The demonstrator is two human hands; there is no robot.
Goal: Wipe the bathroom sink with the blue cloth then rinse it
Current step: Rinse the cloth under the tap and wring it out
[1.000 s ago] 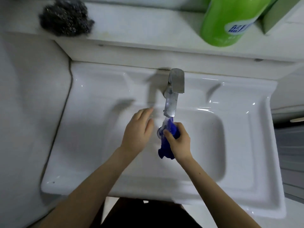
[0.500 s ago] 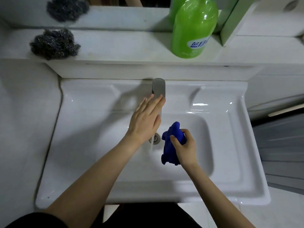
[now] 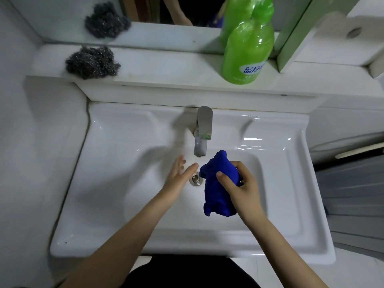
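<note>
The blue cloth [image 3: 215, 194] was bunched into a soft wad over the basin of the sink [image 3: 104, 235], just right of the drain [image 3: 195, 179] and below and a little to the right of the tap [image 3: 202, 132]. Its top poked up past my fingers and its lower end hung loose toward me. I judged it light and limp, probably wet and so a bit heavier and apt to drip. It had no stiffness, so any part left ungripped would flop. The best hold was round the thick middle of the wad, where squeezing would also wring it.

My right hand [image 3: 243, 190] gripped it there, thumb pressed across the near face and fingers curled round the far side, so most of the cloth sat left of my palm. My left hand [image 3: 178, 177] was beside it, fingers straight and slightly spread, holding nothing. Its fingertips were near the cloth's left edge and apart from it, above the drain. I could not tell whether water ran from the tap.

On the shelf [image 3: 166, 67] behind the sink stood a green bottle [image 3: 247, 50] to the right and a ball of steel wool [image 3: 91, 62] to the left.
</note>
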